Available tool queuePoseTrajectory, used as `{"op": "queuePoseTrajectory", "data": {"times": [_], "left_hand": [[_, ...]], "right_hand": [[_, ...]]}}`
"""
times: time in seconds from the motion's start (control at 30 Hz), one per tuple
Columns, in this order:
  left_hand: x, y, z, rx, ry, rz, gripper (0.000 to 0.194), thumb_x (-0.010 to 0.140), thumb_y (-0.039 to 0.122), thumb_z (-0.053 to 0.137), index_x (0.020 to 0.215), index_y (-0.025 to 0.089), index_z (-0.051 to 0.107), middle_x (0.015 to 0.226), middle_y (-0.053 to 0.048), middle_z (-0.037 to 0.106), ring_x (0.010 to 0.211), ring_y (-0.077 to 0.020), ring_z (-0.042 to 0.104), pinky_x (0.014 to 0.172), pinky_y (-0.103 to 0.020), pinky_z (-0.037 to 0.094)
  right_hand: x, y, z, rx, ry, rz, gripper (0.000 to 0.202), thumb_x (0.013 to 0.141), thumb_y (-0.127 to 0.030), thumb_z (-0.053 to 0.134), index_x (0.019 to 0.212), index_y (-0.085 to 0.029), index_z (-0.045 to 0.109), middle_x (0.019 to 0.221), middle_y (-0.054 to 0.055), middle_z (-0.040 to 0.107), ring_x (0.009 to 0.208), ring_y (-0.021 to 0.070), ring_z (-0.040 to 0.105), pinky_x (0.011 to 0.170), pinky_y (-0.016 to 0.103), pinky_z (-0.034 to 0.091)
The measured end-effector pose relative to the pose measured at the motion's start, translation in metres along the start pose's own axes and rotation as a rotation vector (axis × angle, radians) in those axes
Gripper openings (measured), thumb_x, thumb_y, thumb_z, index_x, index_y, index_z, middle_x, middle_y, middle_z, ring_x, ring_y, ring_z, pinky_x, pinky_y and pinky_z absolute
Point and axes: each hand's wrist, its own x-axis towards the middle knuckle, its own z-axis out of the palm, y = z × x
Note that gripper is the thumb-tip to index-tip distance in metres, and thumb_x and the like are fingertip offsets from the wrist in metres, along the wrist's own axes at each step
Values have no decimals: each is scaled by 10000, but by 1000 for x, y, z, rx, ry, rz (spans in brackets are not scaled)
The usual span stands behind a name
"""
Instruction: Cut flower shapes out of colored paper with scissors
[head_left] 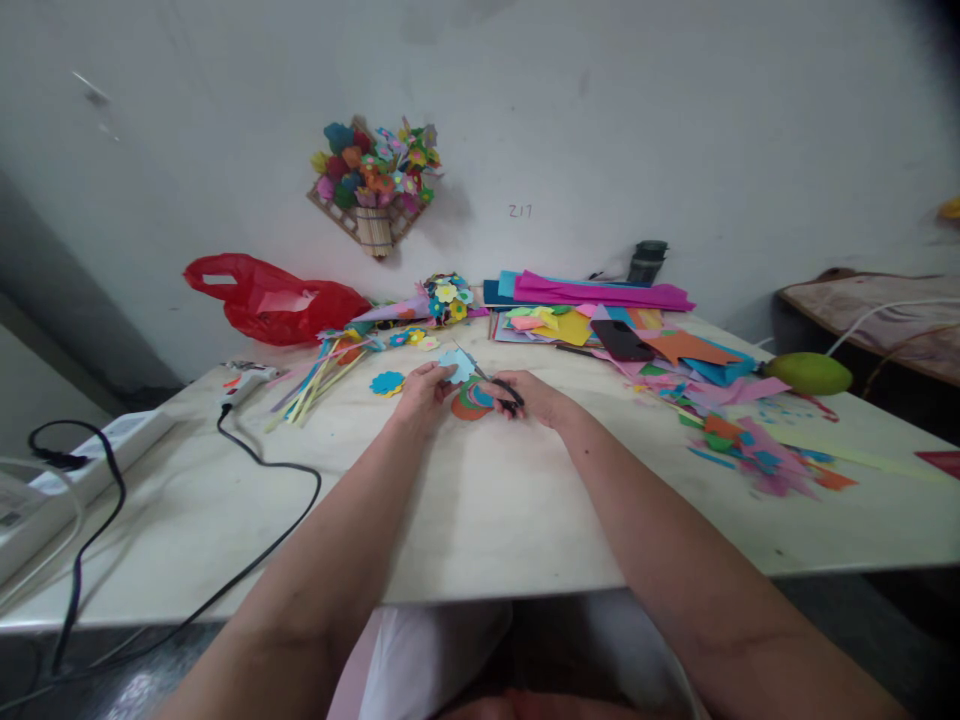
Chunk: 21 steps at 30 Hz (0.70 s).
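Note:
My left hand (426, 392) pinches a light blue paper piece (456, 366) with a scalloped edge. In my right hand (525, 396) is a pair of scissors (511, 397) with black handles, its blades pointing up and left against the right side of that piece. Below the scissors, on the table, lie round paper pieces in orange (466, 408), green and blue, partly hidden by my hands. A blue scalloped paper flower (387, 383) rests to the left of my left hand, with a yellow one partly under it.
Paper strips (322, 385), a red plastic bag (277, 300) and a glue gun (247, 383) with a black cord are on the left. Coloured sheets (600, 292), a phone (622, 340), paper scraps (772, 455) and a green fruit (808, 373) lie right. A power strip (112, 450) sits at far left.

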Motion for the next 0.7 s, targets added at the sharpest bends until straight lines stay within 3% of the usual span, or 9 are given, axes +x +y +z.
{"op": "queuePoseTrajectory", "data": {"times": [0.7], "left_hand": [[0,2,-3,23,-33,-3,133,566,142,696,655,129,598,678,-35,636,612,-126,610,636,-247,525]], "right_hand": [[1,3,-1,16,-32,-19,274,770,-398,584,700,-146,503,539,-18,544,370,46,466,277,149,234]]}}
